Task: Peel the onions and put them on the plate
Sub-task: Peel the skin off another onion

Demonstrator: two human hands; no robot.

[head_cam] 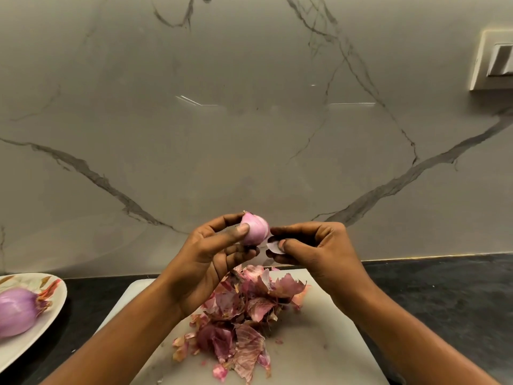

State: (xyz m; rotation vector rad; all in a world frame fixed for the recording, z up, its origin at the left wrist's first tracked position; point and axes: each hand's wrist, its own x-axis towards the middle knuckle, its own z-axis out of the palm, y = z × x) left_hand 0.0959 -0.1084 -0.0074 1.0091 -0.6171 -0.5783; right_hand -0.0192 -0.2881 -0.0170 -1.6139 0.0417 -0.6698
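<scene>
Pink onion (258,230) partly behind left hand (205,262)

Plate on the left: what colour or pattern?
White plate with an orange-brown leaf-like print, seen in the head view.

The small onion (255,229) you hold is pale pink and glossy, with most of its dry skin gone and its pointed tip tilted up and to the left. Your left hand (211,254) grips it between thumb and fingertips, raised above the white board (319,343). Just beside it, your right hand (313,245) pinches a flake of skin (273,247), pale and curled, close against the onion's lower right side. A larger onion (16,312), purple and peeled, lies on its side on the plate (27,345) at the far left, its ragged reddish end pointing right. The plate is white with a leaf pattern. Loose skins (241,309) lie heaped on the board beneath your hands.
</scene>
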